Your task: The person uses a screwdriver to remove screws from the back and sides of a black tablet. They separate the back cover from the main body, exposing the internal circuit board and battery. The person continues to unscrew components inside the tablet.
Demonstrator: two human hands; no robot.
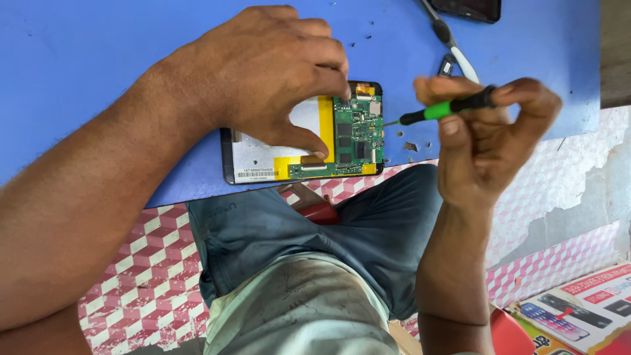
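My left hand [263,72] is down on the opened tablet [302,135], thumb + fingertips spread and pressing on it: thumb near the yellow tape [327,121] by the bottom edge, index tip at the top edge of the green board [358,135]. Not wrapped round anything, just pinning it flat. Tablet lies back-off on the blue table [98,46], right at the table's near edge, silver shield w/ barcode sticker on its left half, board on its right half.

My right hand [486,138] is closed on the screwdriver [447,108]: green/black handle pinched btwn thumb + fingers, shaft pointing left, tip just beside the board's right edge; can't tell if it's touching.

A few tiny dark bits [411,146] lie on the table just right of the tablet. Further back: a white-handled tool [460,56] and a dark device [470,9] at the top edge. Below the table, my lap in blue trousers [368,230], pink/white patterned floor [151,276], and printed packaging [578,312] at bottom right.
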